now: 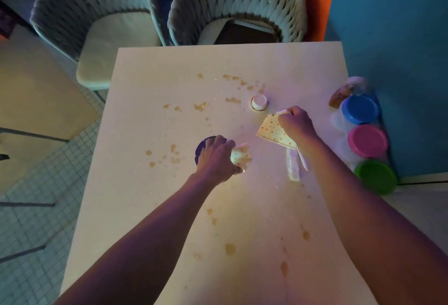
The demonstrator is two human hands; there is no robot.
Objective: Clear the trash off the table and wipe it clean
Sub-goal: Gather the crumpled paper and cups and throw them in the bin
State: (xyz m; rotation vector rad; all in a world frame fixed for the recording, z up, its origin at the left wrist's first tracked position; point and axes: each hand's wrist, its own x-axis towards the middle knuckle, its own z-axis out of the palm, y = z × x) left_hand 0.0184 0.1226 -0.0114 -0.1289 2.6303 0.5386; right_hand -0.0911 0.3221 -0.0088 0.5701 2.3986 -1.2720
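Note:
My left hand grips a crumpled dotted paper cup near the middle of the white table, with its fingers over a dark purple round thing. My right hand pinches a second dotted paper cup, tilted on its side. A small white cup lies just beyond it. A clear plastic wrapper and a white utensil lie under my right forearm. Brown spill spots are scattered over the tabletop.
Along the table's right edge stand three tubs with blue, pink and green lids, and a brown item beyond them. Two woven chairs stand at the far side. Tiled floor lies to the left.

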